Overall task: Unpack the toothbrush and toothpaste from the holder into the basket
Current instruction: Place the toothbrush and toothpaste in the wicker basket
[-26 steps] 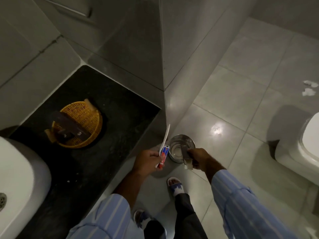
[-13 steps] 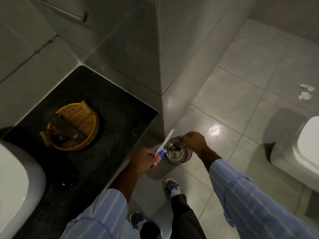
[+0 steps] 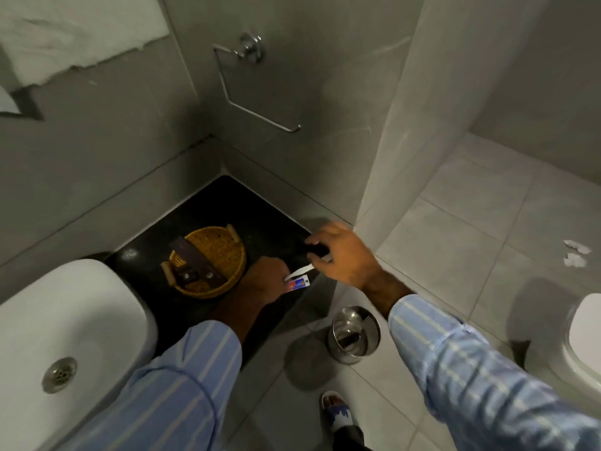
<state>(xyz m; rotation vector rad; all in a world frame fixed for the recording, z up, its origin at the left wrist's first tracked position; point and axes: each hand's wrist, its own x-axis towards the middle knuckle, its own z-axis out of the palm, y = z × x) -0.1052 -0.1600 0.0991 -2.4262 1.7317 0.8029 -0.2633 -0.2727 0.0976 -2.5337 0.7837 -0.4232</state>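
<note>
Both hands are out over the dark table (image 3: 260, 203), above its front edge. Left hand (image 3: 266, 281) is curled shut around the toothpaste (image 3: 297, 284), a small red, white and blue tube whose end pokes out to the right of the fist, just beside the basket (image 3: 211, 262). Right hand (image 3: 344, 255) hangs a little further right with its fingers bent over a dark object; whether that is the toothbrush I cannot tell, and a thin white piece (image 3: 300, 271) runs between the two hands, its owner unclear.

Nearest the camera, striped blue sleeves cover both forearms, and a sandalled foot (image 3: 336, 411) stands on the grey tiled floor (image 3: 455, 229). Left of the sleeves sits a white sink (image 3: 65, 320) with its metal drain (image 3: 60, 375). A steel holder (image 3: 353, 335) stands upright on the floor below the right forearm, with something dark lying in its bottom.

Further back, the round yellow wicker basket rests on the table, a dark flat item (image 3: 195, 262) laid across it. Beyond, a chrome towel ring (image 3: 253, 89) hangs on the grey wall.
</note>
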